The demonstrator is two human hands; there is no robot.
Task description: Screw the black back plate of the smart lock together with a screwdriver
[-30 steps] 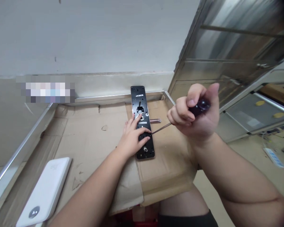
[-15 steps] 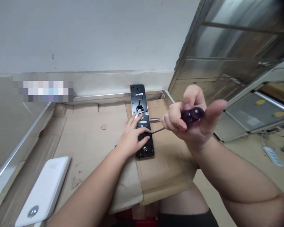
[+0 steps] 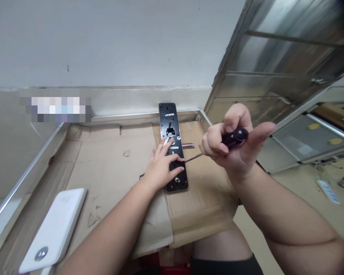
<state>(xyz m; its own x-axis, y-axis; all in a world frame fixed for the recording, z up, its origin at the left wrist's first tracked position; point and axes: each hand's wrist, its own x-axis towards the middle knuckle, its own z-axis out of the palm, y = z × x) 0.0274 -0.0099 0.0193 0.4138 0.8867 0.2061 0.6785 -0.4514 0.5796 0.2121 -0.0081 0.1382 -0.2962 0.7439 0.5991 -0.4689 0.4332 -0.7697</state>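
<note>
A long black door lock panel (image 3: 180,178), showing its back with small holes, a metal spindle and a metal post, lies on the cardboard. My left hand (image 3: 159,169) rests on its middle with fingers spread. Thumb and index finger sit by its right edge. From that same edge a shiny metal bar (image 3: 188,145) sticks out. My right hand (image 3: 232,141) is wrapped round the dark handle of a screwdriver (image 3: 195,157), thumb stretched away from it. The screwdriver's thin shaft slants down left, its tip at the panel's edge near my left fingertips.
Flattened cardboard (image 3: 103,152) covers the table, framed by a metal rail (image 3: 132,113) along the wall. A white power bank (image 3: 55,229) lies at the front left. To the right are a metal door (image 3: 263,57) and a power strip (image 3: 328,191) on the floor.
The view has shifted slightly. Both hands, the screwdriver and the panel keep nearly the same positions relative to each other.
</note>
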